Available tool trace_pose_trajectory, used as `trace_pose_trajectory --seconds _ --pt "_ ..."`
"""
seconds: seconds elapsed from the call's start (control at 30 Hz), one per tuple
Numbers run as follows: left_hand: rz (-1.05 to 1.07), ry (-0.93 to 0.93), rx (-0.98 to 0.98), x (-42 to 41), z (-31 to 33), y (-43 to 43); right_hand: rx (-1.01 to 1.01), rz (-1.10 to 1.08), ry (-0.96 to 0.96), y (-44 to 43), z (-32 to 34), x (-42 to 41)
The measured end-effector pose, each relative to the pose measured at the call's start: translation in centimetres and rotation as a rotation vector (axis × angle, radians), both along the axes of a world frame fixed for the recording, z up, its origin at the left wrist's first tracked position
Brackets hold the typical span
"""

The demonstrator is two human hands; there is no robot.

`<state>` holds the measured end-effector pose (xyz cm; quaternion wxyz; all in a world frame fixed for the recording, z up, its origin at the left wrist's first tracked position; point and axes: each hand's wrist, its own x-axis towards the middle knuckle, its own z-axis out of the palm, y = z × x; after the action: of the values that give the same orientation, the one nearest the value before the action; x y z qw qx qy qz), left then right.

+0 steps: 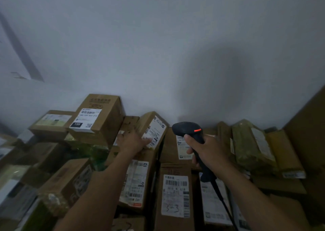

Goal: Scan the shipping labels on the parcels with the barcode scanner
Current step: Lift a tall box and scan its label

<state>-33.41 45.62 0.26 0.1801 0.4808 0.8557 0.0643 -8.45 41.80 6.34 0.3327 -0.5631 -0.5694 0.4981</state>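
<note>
- Cartons nearest the camera lie flat with their labels up, among them a brown carton whose hand-marked shipping label faces the camera; nothing shows whether any of these has been scanned.
- Both forearms reach forward over them and converge toward the middle of the pile.
- Right hand: the fingers are curled tight round the handle of the barcode scanner, and its cable trails back from the handle's base.
- A red light glows on the back of the scanner's head, which is raised and aimed forward, near the tilted parcel but apart from it.
- Left hand: it lies against that parcel with fingers straight and close together, the tips on the lower part of its label, apparently steadying it for the scan.
- Farther back, a box with a 15H label stands against the wall, with more labelled parcels on both sides, so much scanning probably lies ahead.
</note>
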Motion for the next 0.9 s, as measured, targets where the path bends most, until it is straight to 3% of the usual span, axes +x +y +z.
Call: trace_pose_trajectory --seconds 0.13,0.27,0.43,0.53,0.7,0.9 --pt "0.039 -0.229 0.132 -0.5 -0.5 -0.1 -0.003 0.006 -0.016 0.0 0.1 0.2" --pt "0.064 -0.327 0.325 -0.2 0.6 -1.5 0.012 0.001 -0.005 -0.5 1.1 0.9" --pt "0.162 -0.722 0.55 0.8 2.8 -4.4 -0.005 -0.049 0.123 -3.0 3.4 2.0" --pt "0.196 -0.904 0.568 0.3 3.9 -6.1 0.058 0.027 0.045 -4.9 4.5 3.1" --pt "0.006 -0.8 0.522 -0.1 6.0 -8.5 0.145 0.176 -0.193 -7.4 5.3 4.6" --pt "-0.102 -0.662 0.472 -0.6 8.0 -9.6 0.17 0.192 -0.187 -8.9 6.3 5.2"
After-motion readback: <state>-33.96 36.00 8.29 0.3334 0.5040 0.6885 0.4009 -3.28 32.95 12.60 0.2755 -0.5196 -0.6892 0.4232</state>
